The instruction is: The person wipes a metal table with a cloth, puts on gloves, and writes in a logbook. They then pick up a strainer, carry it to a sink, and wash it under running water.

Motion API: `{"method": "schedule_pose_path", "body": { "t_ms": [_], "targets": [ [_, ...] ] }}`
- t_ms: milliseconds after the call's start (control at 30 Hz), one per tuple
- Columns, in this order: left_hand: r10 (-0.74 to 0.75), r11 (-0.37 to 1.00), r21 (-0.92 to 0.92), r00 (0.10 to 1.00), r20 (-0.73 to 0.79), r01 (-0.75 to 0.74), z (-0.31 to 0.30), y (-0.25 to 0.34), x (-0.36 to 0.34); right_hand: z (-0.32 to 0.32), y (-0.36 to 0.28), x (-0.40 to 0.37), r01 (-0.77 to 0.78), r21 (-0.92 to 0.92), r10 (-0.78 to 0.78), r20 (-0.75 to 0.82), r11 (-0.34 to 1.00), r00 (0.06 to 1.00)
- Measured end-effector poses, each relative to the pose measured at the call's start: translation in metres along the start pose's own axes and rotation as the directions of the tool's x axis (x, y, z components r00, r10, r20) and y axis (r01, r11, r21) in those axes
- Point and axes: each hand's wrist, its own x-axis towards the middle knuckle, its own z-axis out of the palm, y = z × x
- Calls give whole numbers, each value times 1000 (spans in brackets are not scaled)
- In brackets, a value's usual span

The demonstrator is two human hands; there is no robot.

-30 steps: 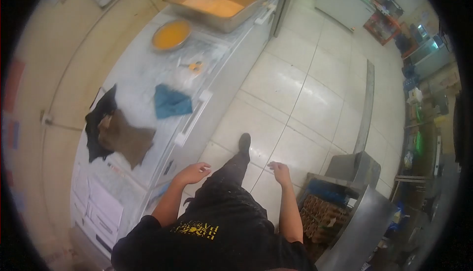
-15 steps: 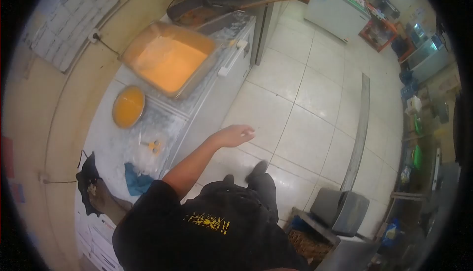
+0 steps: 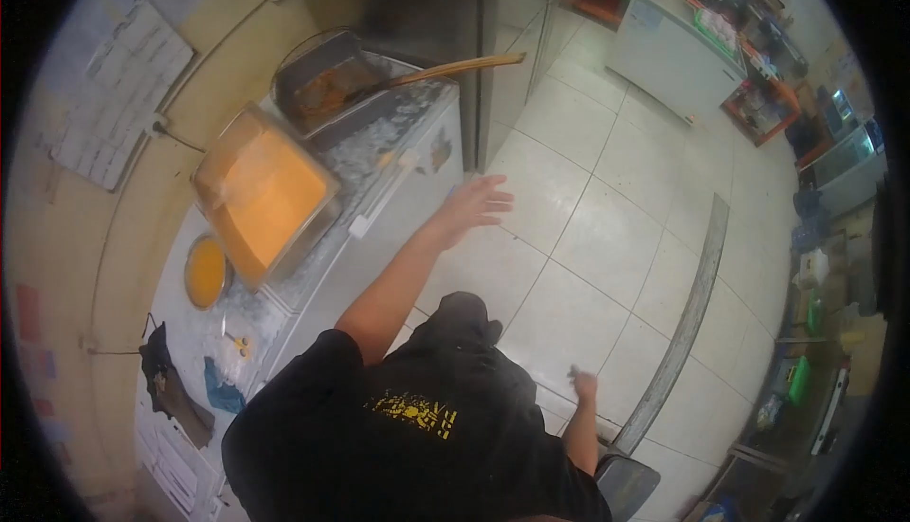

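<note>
My left hand (image 3: 471, 209) reaches out over the tiled floor beside the white chest freezer, its fingers spread and nothing in it. Low on the right, my right hand (image 3: 585, 383) hangs above the floor, small in view, with fingers partly apart and nothing visible in it. Closest to the left hand is a large rectangular metal pan (image 3: 327, 183) holding an orange mixture. Behind that stands a dark pan (image 3: 296, 72) with some brown-orange residue, and a long wooden handle (image 3: 464, 65) sticks out of it. A round bowl (image 3: 226, 271) of yellow-orange contents sits nearer me.
Yellow-handled scissors (image 3: 239, 343), a teal cloth (image 3: 223, 389) and a dark cloth-like item (image 3: 171, 384) lie along the left surface. A tall metal cabinet (image 3: 398, 15) rises behind the pans. On the floor runs a long grey strip (image 3: 697, 304); a dark stool-like object (image 3: 626, 484) stands near me.
I have moved forward along the freezer, and the pans now sit lower and further left. My left hand has risen and its fingers have spread; my right hand has come into view.
</note>
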Motion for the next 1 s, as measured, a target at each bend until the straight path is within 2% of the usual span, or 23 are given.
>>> {"method": "schedule_pose_path", "body": {
  "t_ms": [33,67,133,167,200,233,267,300,333,367,400,467,533,567,600,633,700,767,833,867,900,967,1000],
  "targets": [
    [2,1000,-17,1000,-20,-2,-6,-2,18,-34,-24,25,113,-74,-120,-92,991,989],
    [1,1000,-24,1000,-16,-1,-11,3,42,-64,-52,49,96,48,-88,-149,994,985],
    [-30,1000,-11,991,-133,28,-15,3,74,-103,-88,107,195,-79,-208,-230,978,951],
    [-39,997,-79,983,-177,26,-21,-5,96,-121,-126,101,334,104,-264,-413,937,871],
    [-48,993,-114,979,-199,26,-34,-17,121,-138,-160,101,310,242,-189,-421,919,887],
    [-4,989,-143,983,-182,-22,-33,-16,137,-143,-173,113,304,204,-187,-448,930,874],
    [-20,978,-206,982,-188,-20,-49,-24,157,-153,-197,107,254,388,-99,-377,886,921],
    [-69,937,-348,975,-209,-9,-68,-31,183,-143,-196,118,250,424,-71,-394,870,916],
    [-85,932,-362,972,-220,-1,-86,-40,207,-129,-189,125,231,456,-36,-397,859,917],
    [-135,874,-483,982,-135,54,-140,-73,249,-126,-189,119,108,355,24,-348,929,937],
    [-281,881,-459,907,-313,115,-127,-72,272,-122,-185,109,-17,252,91,-284,968,954],
    [-383,901,-362,832,-402,239,-84,-70,312,-108,-161,89,-207,240,222,-36,948,974],
    [-513,851,-295,810,-284,435,-36,-73,357,-40,-116,80,-554,386,634,-116,738,764],
    [-572,817,-257,782,-247,517,-11,-78,377,5,-70,80,-531,299,593,-176,793,786],
    [-561,827,-53,817,-136,559,20,-81,396,10,-65,54,-600,278,658,-218,750,721],
    [-559,817,154,829,-22,556,64,-87,413,68,-16,62,-685,386,771,-127,618,624],
    [-578,764,435,804,136,476,160,-98,440,70,-15,28,-696,272,742,-130,664,657],
    [-597,720,573,771,222,392,270,-117,458,65,-1,25,-700,353,724,84,620,684],
    [-623,684,657,721,302,316,358,-155,470,42,3,39,-786,590,815,354,186,458],
    [-636,664,697,695,335,272,400,-169,474,49,19,54,-679,723,771,361,123,524],
    [-664,629,740,659,354,236,444,-186,476,15,20,58,-639,765,759,369,80,537],
    [-722,552,820,581,376,154,519,-228,482,-26,47,90,-664,735,846,264,134,462],
    [-737,478,877,562,375,41,549,-245,488,-33,67,113,-685,706,891,177,181,417]
  ]
}}
